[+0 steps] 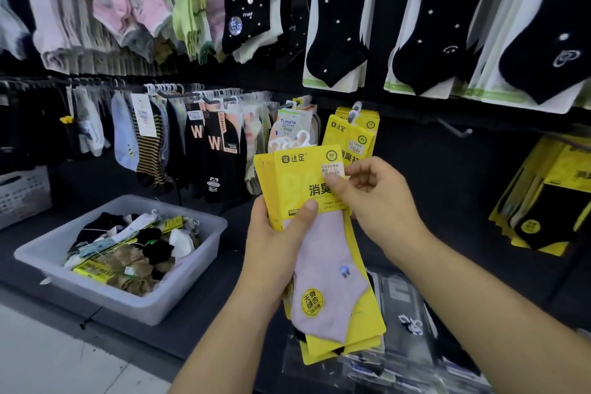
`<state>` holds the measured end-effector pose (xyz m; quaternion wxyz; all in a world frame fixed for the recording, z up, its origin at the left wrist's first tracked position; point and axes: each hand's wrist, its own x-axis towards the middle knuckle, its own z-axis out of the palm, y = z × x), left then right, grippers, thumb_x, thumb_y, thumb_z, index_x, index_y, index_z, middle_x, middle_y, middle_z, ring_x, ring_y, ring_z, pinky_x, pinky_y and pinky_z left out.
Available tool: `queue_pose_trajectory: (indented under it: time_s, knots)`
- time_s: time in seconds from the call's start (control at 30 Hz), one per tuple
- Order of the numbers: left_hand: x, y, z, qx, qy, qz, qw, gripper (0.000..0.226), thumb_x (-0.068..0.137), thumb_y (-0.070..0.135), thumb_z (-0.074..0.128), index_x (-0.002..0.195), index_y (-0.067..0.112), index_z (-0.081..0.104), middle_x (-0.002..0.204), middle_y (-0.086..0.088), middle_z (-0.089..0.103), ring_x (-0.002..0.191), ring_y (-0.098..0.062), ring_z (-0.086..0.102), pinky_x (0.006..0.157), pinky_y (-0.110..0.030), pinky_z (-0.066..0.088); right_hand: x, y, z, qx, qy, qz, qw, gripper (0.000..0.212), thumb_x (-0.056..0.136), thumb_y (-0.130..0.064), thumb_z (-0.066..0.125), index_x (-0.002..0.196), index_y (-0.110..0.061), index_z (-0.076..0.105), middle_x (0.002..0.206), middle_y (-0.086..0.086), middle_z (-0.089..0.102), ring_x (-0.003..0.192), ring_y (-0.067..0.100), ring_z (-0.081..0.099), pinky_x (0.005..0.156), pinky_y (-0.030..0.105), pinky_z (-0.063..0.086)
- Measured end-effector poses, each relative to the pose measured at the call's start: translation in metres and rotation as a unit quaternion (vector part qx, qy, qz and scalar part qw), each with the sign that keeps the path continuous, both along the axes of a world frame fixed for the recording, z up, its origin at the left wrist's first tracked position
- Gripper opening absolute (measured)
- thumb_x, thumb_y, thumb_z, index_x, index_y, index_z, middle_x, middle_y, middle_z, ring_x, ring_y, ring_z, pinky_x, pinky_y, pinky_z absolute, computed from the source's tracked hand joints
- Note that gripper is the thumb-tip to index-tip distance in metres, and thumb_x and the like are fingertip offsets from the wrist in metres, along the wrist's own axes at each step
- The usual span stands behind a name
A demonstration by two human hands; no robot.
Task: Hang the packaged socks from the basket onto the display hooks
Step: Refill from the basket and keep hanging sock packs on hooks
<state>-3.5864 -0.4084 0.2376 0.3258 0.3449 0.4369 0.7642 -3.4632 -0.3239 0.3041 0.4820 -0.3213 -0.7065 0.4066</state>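
I hold a stack of yellow sock packs (323, 253) in front of the display, the front one showing a pale pink sock. My left hand (275, 240) grips the stack's left edge, thumb across the front. My right hand (377, 198) pinches the upper right corner of the front pack. White plastic hangers stick up behind the stack's top. More of the same yellow packs (355, 134) hang on a display hook (356, 107) just above. An empty hook (455, 129) juts out to the right. The grey basket (179, 291) at the lower left holds several mixed sock packs.
Rows of hanging socks fill the wall above and to the left. Yellow packs with black socks (550, 205) hang at the right. Clear-wrapped packs (403, 313) lie on the dark shelf below my hands. A white crate (22, 195) stands at the far left.
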Motion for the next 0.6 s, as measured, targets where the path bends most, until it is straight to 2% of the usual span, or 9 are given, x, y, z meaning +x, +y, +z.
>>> queue_pose_trajectory:
  time_s: [0.07,0.17,0.27,0.33,0.43,0.53,0.6]
  knots:
    - [0.001,-0.001,0.001,0.008,0.001,0.003,1.0,0.063,0.065,0.049,0.09,0.119,0.031,0.065,0.11,0.004,0.081,0.099,-0.019,0.08,0.072,-0.028,0.064,0.002,-0.001,0.003,-0.034,0.001,0.008,0.999,0.033,0.082,-0.031,0.081,0.102,-0.013,0.064,0.087,0.012,0.067,0.072,0.017,0.063,0.063,0.032,0.052]
    - [0.004,-0.003,0.003,0.011,-0.002,-0.01,1.0,0.069,0.065,0.052,0.089,0.124,0.029,0.062,0.112,0.006,0.081,0.1,-0.017,0.08,0.071,-0.025,0.063,0.005,0.0,0.004,-0.078,0.003,0.026,0.997,0.03,0.086,-0.026,0.078,0.107,-0.008,0.065,0.1,0.017,0.073,0.083,0.023,0.071,0.071,0.032,0.058]
    - [0.005,-0.004,0.004,0.012,-0.029,-0.034,0.999,0.073,0.067,0.058,0.084,0.129,0.029,0.061,0.12,0.005,0.079,0.108,-0.018,0.078,0.08,-0.031,0.063,0.008,0.004,0.006,-0.138,0.054,0.07,0.986,0.021,0.092,-0.017,0.071,0.106,-0.002,0.065,0.098,0.014,0.076,0.077,0.014,0.073,0.061,0.022,0.056]
    - [0.005,-0.004,0.004,0.012,-0.049,-0.04,0.998,0.071,0.068,0.059,0.084,0.129,0.031,0.062,0.123,0.004,0.078,0.112,-0.019,0.076,0.085,-0.037,0.063,0.011,0.007,0.008,-0.171,0.082,0.089,0.978,0.013,0.096,-0.015,0.066,0.102,-0.004,0.065,0.094,0.01,0.078,0.078,0.015,0.074,0.062,0.026,0.058]
    - [0.002,-0.003,0.004,0.013,-0.07,-0.042,0.997,0.049,0.081,0.047,0.082,0.125,0.032,0.066,0.125,0.001,0.078,0.115,-0.023,0.076,0.091,-0.046,0.061,0.014,0.013,0.011,-0.197,0.119,0.062,0.971,0.015,0.099,-0.016,0.062,0.106,-0.003,0.061,0.098,0.014,0.077,0.087,0.026,0.074,0.078,0.045,0.061]
    - [-0.005,-0.003,0.001,0.006,-0.071,0.0,0.997,0.024,0.095,0.033,0.076,0.119,0.032,0.071,0.118,0.0,0.08,0.107,-0.023,0.078,0.086,-0.042,0.06,0.021,0.023,0.009,-0.179,0.15,0.025,0.972,0.008,0.099,-0.014,0.063,0.102,-0.007,0.06,0.085,0.006,0.078,0.075,0.019,0.074,0.072,0.039,0.063]
    - [-0.011,-0.003,0.0,0.002,-0.059,0.026,0.998,0.017,0.099,0.03,0.072,0.116,0.032,0.071,0.115,0.0,0.081,0.104,-0.022,0.079,0.088,-0.045,0.06,0.029,0.031,0.004,-0.168,0.149,0.0,0.974,0.007,0.099,-0.014,0.063,0.101,-0.009,0.059,0.081,0.004,0.077,0.071,0.016,0.074,0.068,0.036,0.062]
